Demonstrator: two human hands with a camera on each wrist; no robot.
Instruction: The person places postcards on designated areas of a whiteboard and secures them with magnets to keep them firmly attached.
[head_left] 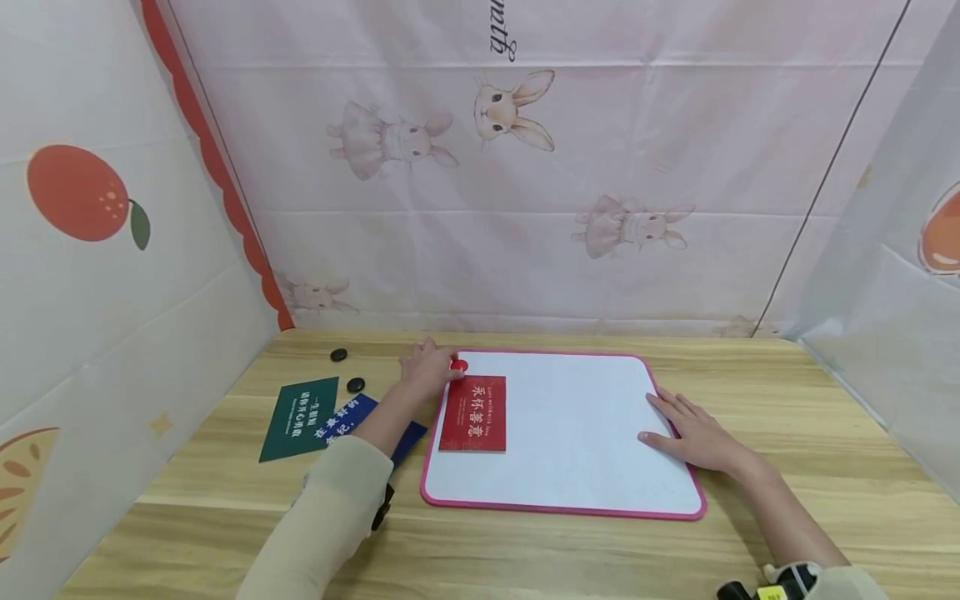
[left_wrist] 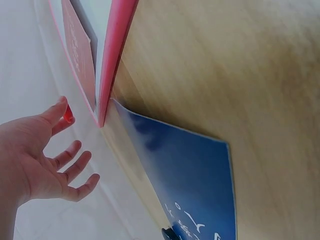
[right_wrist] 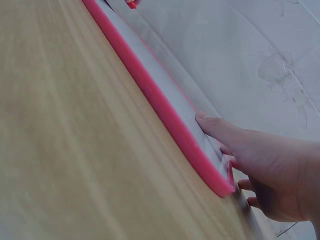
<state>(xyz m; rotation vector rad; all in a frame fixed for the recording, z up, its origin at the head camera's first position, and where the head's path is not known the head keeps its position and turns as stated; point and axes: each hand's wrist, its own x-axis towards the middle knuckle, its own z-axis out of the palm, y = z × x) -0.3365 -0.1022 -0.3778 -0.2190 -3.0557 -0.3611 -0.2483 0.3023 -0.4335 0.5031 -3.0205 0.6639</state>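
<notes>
A whiteboard [head_left: 577, 433] with a pink frame lies on the table. My left hand [head_left: 429, 368] is at its top left corner, pinching a red round magnet [head_left: 460, 365] between thumb and index finger; the other fingers are spread in the left wrist view. Just below the magnet, a red card [head_left: 472, 414] with white lettering lies on the board. My right hand [head_left: 693, 433] rests on the board's right edge with fingers extended. Seen from the right wrist, its thumb [right_wrist: 212, 125] lies over the white surface and the other fingers are at the frame.
Left of the board lie a green card [head_left: 300, 419] and a blue card [head_left: 347, 418], partly hidden by the left forearm. Two black discs [head_left: 338, 355] [head_left: 356, 384] sit behind them. Printed cloth [head_left: 525, 250] hangs along the table's back and sides.
</notes>
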